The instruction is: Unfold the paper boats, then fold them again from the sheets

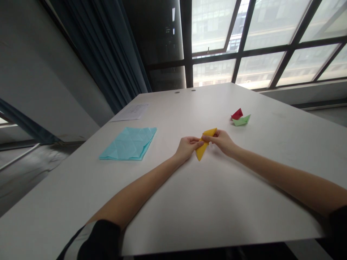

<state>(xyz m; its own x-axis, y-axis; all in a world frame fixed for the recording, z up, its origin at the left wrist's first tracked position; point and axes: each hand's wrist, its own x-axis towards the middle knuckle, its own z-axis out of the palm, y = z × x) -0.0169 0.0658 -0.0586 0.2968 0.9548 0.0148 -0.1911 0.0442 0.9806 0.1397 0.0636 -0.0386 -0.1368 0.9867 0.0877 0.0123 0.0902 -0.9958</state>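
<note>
A folded yellow paper (201, 152) is held up between both hands above the middle of the white table. My left hand (188, 146) pinches its left side with thumb and fingers. My right hand (220, 140) grips the upper right part, its thumb lying across the front of the paper. One pointed end of the yellow paper hangs down below the hands, and another points up to the right.
Folded light-blue sheets (127, 143) lie on the white table (173, 202) at the left, with a printed white paper (130, 112) behind them. Right of the hands sit a red paper boat (237, 114) and a green one (241, 121), touching. Windows and a curtain stand beyond.
</note>
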